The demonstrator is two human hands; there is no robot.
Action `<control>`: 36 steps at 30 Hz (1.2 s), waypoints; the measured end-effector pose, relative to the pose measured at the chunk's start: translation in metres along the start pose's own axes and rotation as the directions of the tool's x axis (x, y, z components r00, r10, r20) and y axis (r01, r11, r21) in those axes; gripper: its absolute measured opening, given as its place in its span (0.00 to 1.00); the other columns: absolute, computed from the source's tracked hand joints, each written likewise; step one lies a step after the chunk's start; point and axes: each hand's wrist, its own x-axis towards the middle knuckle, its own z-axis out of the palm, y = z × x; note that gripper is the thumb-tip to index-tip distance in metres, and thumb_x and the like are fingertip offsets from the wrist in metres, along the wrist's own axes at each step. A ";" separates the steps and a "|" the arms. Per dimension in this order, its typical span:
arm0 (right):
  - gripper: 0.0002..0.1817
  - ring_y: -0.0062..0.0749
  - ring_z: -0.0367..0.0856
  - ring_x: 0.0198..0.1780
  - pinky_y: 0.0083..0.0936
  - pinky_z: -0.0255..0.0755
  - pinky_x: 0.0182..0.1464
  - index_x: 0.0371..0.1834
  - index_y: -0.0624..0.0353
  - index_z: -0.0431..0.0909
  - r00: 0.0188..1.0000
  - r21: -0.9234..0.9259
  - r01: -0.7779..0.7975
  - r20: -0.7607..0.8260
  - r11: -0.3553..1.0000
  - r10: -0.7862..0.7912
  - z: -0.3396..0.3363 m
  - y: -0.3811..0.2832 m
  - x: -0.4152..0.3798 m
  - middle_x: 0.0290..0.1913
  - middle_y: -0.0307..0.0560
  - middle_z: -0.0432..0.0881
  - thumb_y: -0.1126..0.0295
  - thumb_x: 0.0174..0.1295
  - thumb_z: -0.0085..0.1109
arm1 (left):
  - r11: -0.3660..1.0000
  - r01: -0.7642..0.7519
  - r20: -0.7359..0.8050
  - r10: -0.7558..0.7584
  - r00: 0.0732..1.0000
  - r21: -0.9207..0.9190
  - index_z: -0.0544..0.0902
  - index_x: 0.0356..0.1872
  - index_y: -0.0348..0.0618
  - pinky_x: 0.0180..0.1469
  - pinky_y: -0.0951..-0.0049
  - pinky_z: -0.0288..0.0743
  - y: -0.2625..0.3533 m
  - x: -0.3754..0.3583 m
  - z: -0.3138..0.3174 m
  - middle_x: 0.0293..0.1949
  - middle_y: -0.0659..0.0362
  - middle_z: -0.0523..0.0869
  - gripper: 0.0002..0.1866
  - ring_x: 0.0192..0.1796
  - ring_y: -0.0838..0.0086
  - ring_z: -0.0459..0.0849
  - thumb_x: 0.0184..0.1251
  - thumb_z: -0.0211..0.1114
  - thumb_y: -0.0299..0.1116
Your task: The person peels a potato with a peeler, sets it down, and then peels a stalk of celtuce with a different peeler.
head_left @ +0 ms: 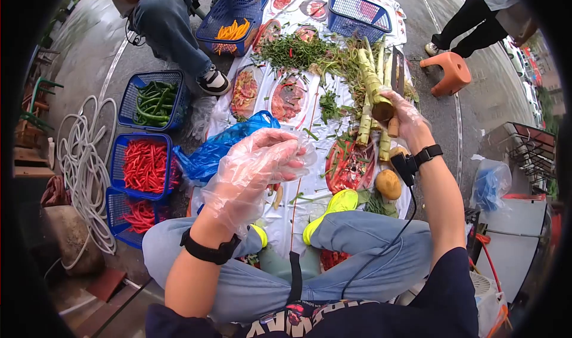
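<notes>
My left hand (pixel 259 165), in a clear plastic glove, is raised over the white printed sheet (pixel 298 219). Its fingers are loosely curled and nothing shows between them. My right hand (pixel 410 118), also gloved, grips a knife whose wooden handle (pixel 393 127) sticks out below the fingers. The dark knife blade (pixel 397 70) points away from me. Right beside that hand lies a thick green-yellow stalk (pixel 370 78) with a brown cut end, on top of several similar stalks. Potatoes (pixel 388 185) sit nearer my knee. Left of the stalks are chopped greens (pixel 292 52).
Blue baskets hold green peppers (pixel 156 102), red chilies (pixel 145 165) and yellow peppers (pixel 233 30). Another blue basket (pixel 359 15) stands at the far end. A blue plastic bag (pixel 229 144) lies left. An orange stool (pixel 447 73), coiled hose (pixel 89 171) and two other people are around.
</notes>
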 end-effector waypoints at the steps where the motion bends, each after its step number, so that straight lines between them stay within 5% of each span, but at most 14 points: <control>1: 0.21 0.31 0.85 0.32 0.27 0.82 0.30 0.47 0.55 0.77 1.000 0.056 0.006 0.027 0.998 -0.007 0.002 0.003 -0.028 0.36 0.43 0.84 0.60 0.53 0.73 | 1.000 0.029 0.022 -0.029 0.999 -0.006 0.79 0.51 0.38 0.48 0.69 0.80 -0.002 -0.001 0.002 0.46 0.51 0.85 0.17 0.44 0.69 0.86 0.69 0.66 0.39; 6: 0.25 0.33 0.86 0.41 0.30 0.84 0.42 0.55 0.64 0.74 0.989 0.170 0.030 0.139 0.985 -0.054 0.010 0.049 -0.183 0.45 0.48 0.84 0.64 0.57 0.69 | 0.996 0.082 0.146 -0.085 0.986 0.029 0.78 0.53 0.41 0.50 0.67 0.80 -0.031 0.005 0.002 0.49 0.53 0.85 0.20 0.48 0.67 0.85 0.67 0.67 0.43; 9: 0.27 0.37 0.85 0.43 0.32 0.82 0.47 0.59 0.66 0.71 0.967 0.148 0.154 0.179 0.977 -0.180 0.024 0.083 -0.257 0.47 0.51 0.82 0.67 0.58 0.66 | 0.963 0.237 0.207 -0.259 0.943 0.126 0.74 0.60 0.45 0.52 0.63 0.79 -0.049 0.012 0.015 0.54 0.53 0.81 0.29 0.53 0.66 0.81 0.65 0.68 0.52; 18: 0.39 0.37 0.85 0.45 0.31 0.82 0.47 0.61 0.68 0.69 0.907 0.139 0.222 0.333 0.965 -0.257 0.035 0.164 -0.309 0.47 0.53 0.82 0.59 0.47 0.75 | 0.964 0.256 0.501 -0.257 0.827 0.072 0.73 0.61 0.45 0.56 0.65 0.76 -0.086 0.017 0.045 0.54 0.55 0.81 0.29 0.53 0.67 0.81 0.67 0.66 0.52; 20: 0.39 0.33 0.85 0.44 0.29 0.80 0.51 0.59 0.68 0.71 0.911 0.138 0.253 0.300 0.958 -0.283 0.049 0.177 -0.308 0.47 0.50 0.83 0.63 0.44 0.78 | 0.938 -0.325 0.603 0.190 0.775 0.123 0.81 0.52 0.41 0.53 0.70 0.78 -0.114 0.029 0.042 0.48 0.57 0.85 0.21 0.49 0.72 0.84 0.65 0.69 0.44; 22: 0.33 0.32 0.85 0.44 0.27 0.79 0.51 0.57 0.68 0.73 0.925 0.148 0.276 0.227 0.950 -0.304 0.066 0.178 -0.316 0.46 0.46 0.84 0.67 0.48 0.76 | 0.807 -0.575 0.656 0.363 0.662 0.133 0.84 0.47 0.39 0.52 0.73 0.79 -0.109 0.016 0.040 0.45 0.58 0.87 0.17 0.47 0.75 0.85 0.63 0.70 0.40; 24: 0.27 0.31 0.85 0.42 0.26 0.79 0.49 0.53 0.67 0.73 0.920 0.013 0.299 0.259 0.954 -0.292 0.062 0.184 -0.305 0.44 0.46 0.84 0.69 0.51 0.74 | 0.998 -0.013 0.462 -0.017 0.887 0.062 0.87 0.40 0.39 0.50 0.75 0.79 -0.089 0.000 0.040 0.45 0.59 0.87 0.11 0.47 0.78 0.85 0.63 0.69 0.36; 26: 0.22 0.30 0.85 0.41 0.24 0.78 0.47 0.49 0.66 0.74 0.914 -0.125 0.327 0.295 0.937 -0.280 0.057 0.178 -0.298 0.41 0.45 0.84 0.71 0.55 0.71 | 1.000 -0.004 0.464 0.003 0.886 0.002 0.85 0.45 0.37 0.49 0.76 0.79 -0.083 -0.003 0.035 0.43 0.60 0.87 0.14 0.44 0.77 0.85 0.62 0.68 0.34; 28: 0.09 0.22 0.81 0.31 0.21 0.75 0.34 0.35 0.66 0.79 0.900 -0.207 0.381 0.308 0.901 -0.309 0.053 0.161 -0.298 0.30 0.42 0.83 0.72 0.59 0.69 | 0.975 -0.221 0.384 0.210 0.899 -0.017 0.81 0.52 0.38 0.48 0.76 0.80 -0.074 -0.006 0.030 0.40 0.61 0.87 0.18 0.41 0.77 0.86 0.62 0.67 0.33; 30: 0.11 0.20 0.77 0.25 0.21 0.72 0.29 0.28 0.65 0.79 0.900 -0.295 0.418 0.261 0.860 -0.348 0.045 0.150 -0.299 0.24 0.40 0.80 0.69 0.61 0.68 | 0.940 -0.341 0.368 0.313 0.876 0.013 0.76 0.56 0.40 0.46 0.76 0.80 -0.070 -0.002 0.013 0.38 0.62 0.85 0.23 0.39 0.77 0.85 0.60 0.70 0.33; 32: 0.11 0.18 0.76 0.27 0.19 0.70 0.31 0.32 0.65 0.79 0.908 -0.443 0.417 0.236 0.794 -0.346 0.040 0.134 -0.298 0.25 0.37 0.80 0.68 0.60 0.69 | 0.900 -0.408 0.467 0.298 0.833 0.153 0.77 0.53 0.42 0.50 0.73 0.78 -0.069 0.004 -0.003 0.37 0.62 0.85 0.24 0.43 0.77 0.84 0.54 0.72 0.31; 34: 0.13 0.15 0.74 0.36 0.17 0.70 0.40 0.46 0.63 0.78 0.841 -0.328 0.530 0.322 0.782 -0.435 0.042 0.120 -0.296 0.36 0.36 0.80 0.71 0.60 0.68 | 0.855 -0.437 0.471 0.275 0.838 0.278 0.79 0.50 0.44 0.54 0.69 0.76 -0.055 -0.008 0.002 0.35 0.63 0.85 0.24 0.43 0.76 0.84 0.47 0.74 0.27; 36: 0.13 0.17 0.76 0.39 0.22 0.72 0.42 0.48 0.62 0.77 0.795 -0.489 0.604 0.310 0.629 -0.522 0.051 0.102 -0.307 0.41 0.40 0.81 0.73 0.62 0.66 | 0.906 -0.334 0.352 0.233 0.906 0.260 0.75 0.54 0.42 0.45 0.74 0.78 -0.045 -0.018 0.008 0.37 0.63 0.84 0.27 0.41 0.79 0.83 0.51 0.75 0.28</control>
